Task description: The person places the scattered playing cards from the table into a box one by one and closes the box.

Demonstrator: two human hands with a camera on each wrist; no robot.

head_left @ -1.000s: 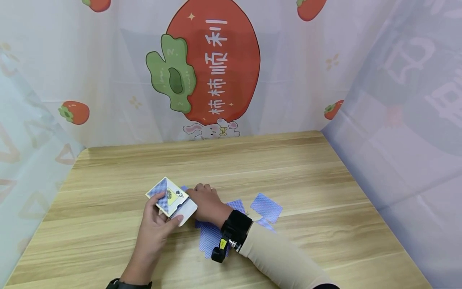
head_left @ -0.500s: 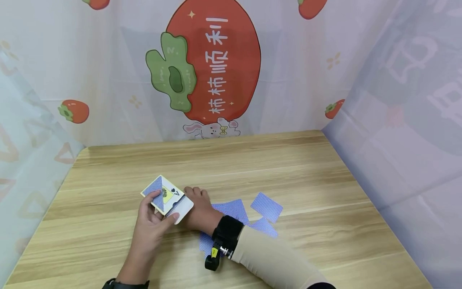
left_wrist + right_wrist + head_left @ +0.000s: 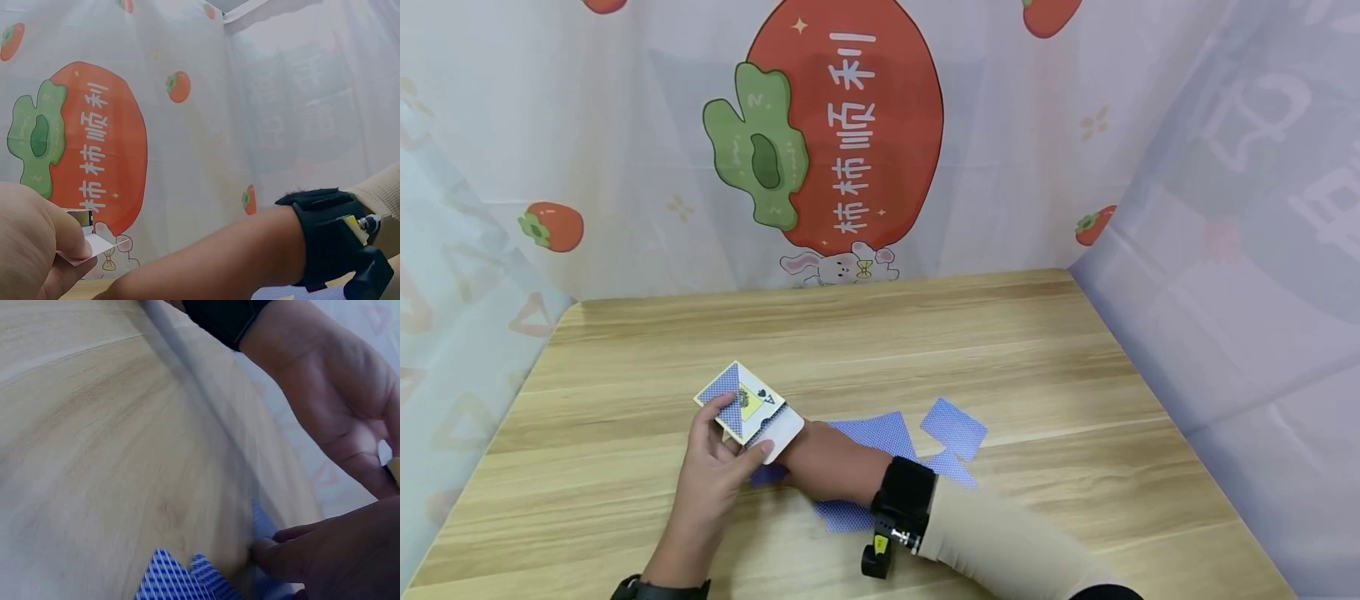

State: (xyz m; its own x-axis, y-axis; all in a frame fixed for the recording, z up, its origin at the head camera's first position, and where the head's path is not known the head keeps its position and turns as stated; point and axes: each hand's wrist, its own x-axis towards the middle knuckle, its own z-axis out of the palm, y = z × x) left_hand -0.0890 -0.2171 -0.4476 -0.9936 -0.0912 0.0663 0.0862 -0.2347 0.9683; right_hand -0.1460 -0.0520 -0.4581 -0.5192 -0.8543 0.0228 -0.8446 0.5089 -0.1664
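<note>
My left hand (image 3: 718, 462) holds up a card box (image 3: 747, 406) with a blue-patterned and white face showing an ace of spades. Its thumb presses the white flap (image 3: 784, 432), which stands out from the open end. Beneath the box reaches my right hand (image 3: 350, 556), mostly hidden in the head view behind box and left hand. In the right wrist view its thumb and fingers pinch a blue-backed playing card (image 3: 262, 520), which is blurred. A bit of blue card (image 3: 767, 475) shows below the left thumb. More blue-backed cards (image 3: 876, 435) lie face down under the right forearm.
To the right, a separate card (image 3: 955, 429) lies on the wooden table (image 3: 1037, 358), and another card (image 3: 950, 468) lies just below it. White curtains (image 3: 625, 150) with persimmon prints stand behind the table and at both sides.
The right hand has moved lower and leftward beneath the box, so its fingers are no longer visible in the head view. The left hand and box shifted slightly left, then stayed almost still.
</note>
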